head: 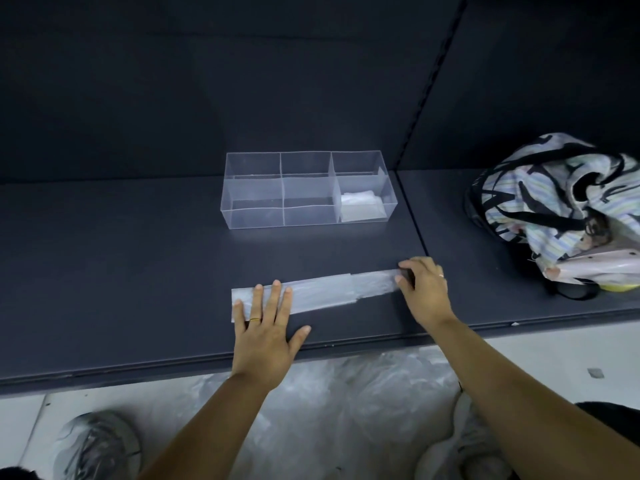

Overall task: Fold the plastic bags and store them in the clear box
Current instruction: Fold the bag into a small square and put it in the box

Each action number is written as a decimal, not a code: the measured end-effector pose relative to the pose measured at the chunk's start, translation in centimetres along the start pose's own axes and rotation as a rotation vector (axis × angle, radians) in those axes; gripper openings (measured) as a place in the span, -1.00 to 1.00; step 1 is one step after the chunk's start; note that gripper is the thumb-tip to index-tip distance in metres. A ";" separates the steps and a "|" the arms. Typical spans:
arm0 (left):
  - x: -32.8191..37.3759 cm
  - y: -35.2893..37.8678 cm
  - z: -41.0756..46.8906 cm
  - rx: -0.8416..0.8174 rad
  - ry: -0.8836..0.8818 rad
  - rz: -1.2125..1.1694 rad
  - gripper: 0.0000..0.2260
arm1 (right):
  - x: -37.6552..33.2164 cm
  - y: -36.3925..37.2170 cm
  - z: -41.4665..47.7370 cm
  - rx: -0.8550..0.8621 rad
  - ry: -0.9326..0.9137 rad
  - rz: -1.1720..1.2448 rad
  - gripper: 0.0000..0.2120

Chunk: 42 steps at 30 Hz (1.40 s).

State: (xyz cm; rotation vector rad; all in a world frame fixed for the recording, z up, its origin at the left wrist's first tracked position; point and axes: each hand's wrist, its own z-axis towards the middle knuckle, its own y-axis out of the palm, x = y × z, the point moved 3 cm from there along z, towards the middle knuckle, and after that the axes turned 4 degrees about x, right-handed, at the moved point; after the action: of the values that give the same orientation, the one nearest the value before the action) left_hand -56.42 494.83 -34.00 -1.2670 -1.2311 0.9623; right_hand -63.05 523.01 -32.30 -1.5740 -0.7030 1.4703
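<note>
holding the bag strip: risks and box contents

**hand state.** the left hand [263,334] lies flat, fingers straight and spread, pressing the left end of the bag [329,289]. the right hand [424,289] has curled fingers and appears to pinch the right end. the bag lies as a long narrow strip on the shelf [138,271], near its front edge and well apart from the box [256,216].

**risks, as judged.**
- thin film is slick and springy. if the left hand lifts early, the lengthwise folds will likely open.
- the layers look stepped near the right end. folding over from there may give a skewed packet.
- trapped air could puff the packet, so it may not sit low in a cell.
- the strip lies close to the shelf edge. a sideways drag could pull it off toward the loose film [363,393] on the floor.

**containers.** the box is clear and split into six cells, three across and two deep. the near right cell holds one folded bag [362,204]. the other five look empty. a patterned tote [554,209] sits at the right, and its contents cannot be made out.
</note>
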 end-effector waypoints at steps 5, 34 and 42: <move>0.0 -0.2 0.0 -0.001 0.003 0.001 -0.24 | -0.7 -0.1 1.5 -0.102 -0.002 -0.118 -0.93; 13.3 -5.0 -1.8 0.292 -0.111 -1.205 -0.75 | -4.7 -7.8 -6.3 -0.293 0.443 0.881 -0.89; 7.0 -5.1 0.4 -0.238 -0.594 -2.062 -0.77 | -8.5 -1.3 -5.3 -0.697 0.234 0.858 -0.57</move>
State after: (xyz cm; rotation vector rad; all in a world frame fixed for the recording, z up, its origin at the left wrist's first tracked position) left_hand -56.49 501.18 -28.10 0.5785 -2.1620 -0.4554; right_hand -58.96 515.34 -27.19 -2.7757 -0.4197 1.6507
